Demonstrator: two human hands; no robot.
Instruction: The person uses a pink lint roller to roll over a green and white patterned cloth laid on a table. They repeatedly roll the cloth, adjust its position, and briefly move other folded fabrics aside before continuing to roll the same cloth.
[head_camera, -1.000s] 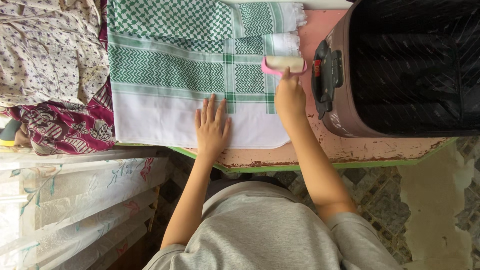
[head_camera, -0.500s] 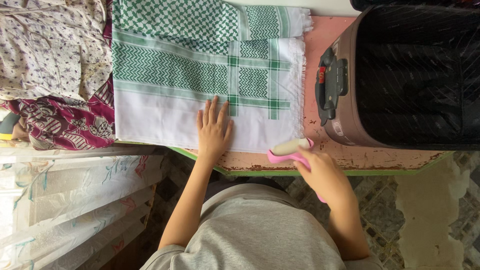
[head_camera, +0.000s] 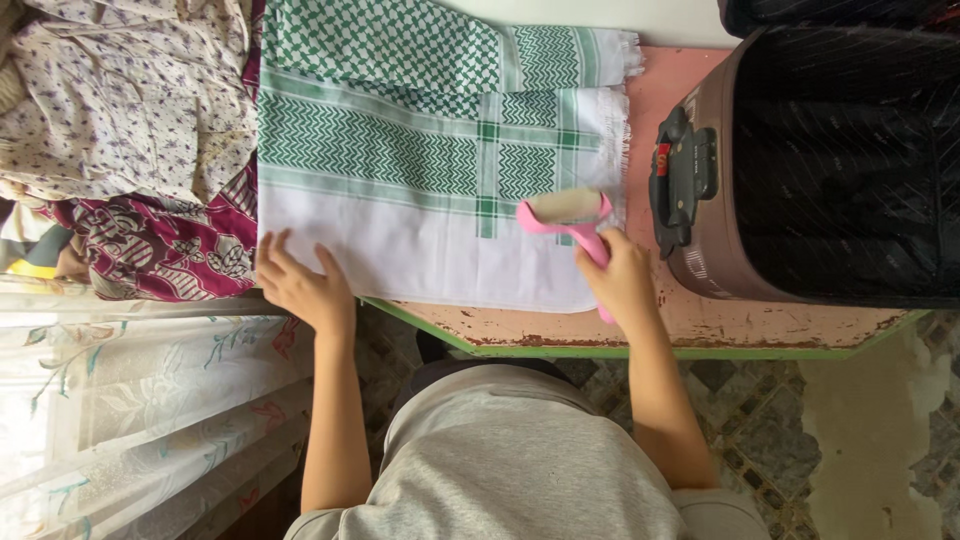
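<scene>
Pink lint roller (head_camera: 563, 214) is back on the green and white cloth (head_camera: 420, 190), gripped tight in my right hand (head_camera: 622, 275) at 3 o'clock. My left hand (head_camera: 300, 285) has slid to 9 o'clock, fingers spread flat, pinning the edge. So I am rolling again, beside the suitcase (head_camera: 810, 170).

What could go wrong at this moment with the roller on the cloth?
The lint roller in the right hand sits close to the fringed edge of the green and white cloth; its sticky drum might snag or lift the fringe. The left hand presses only the far corner, so the cloth may bunch near the roller.
</scene>
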